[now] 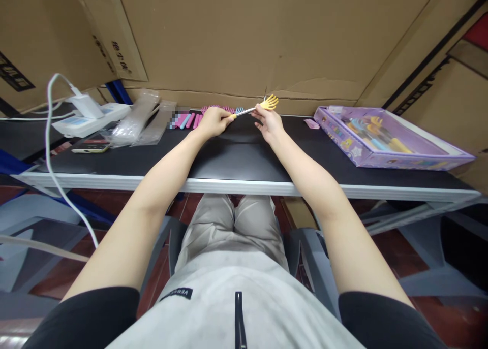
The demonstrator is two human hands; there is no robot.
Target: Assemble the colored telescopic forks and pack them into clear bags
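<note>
Between my hands, above the black table, is a yellow back scratcher (270, 102) with a hand-shaped head and a thin metal rod. My left hand (214, 123) is closed around its yellow handle end. My right hand (270, 123) pinches the rod just below the yellow head, thumb and forefinger together, the other fingers loosely curled. Just behind and left of my left hand lies a row of pink and blue back scratchers (190, 120), partly hidden by that hand. The purple box (362, 158) to the right holds several yellow, blue and orange ones.
Clear plastic bags (133, 123) lie at the left beside a phone (90, 146) and a white power strip (91, 119) with a charger and hanging cable. A small pink packet (311, 124) is near the box. Cardboard (236, 39) walls the back; a metal edge (244, 186) runs along the front.
</note>
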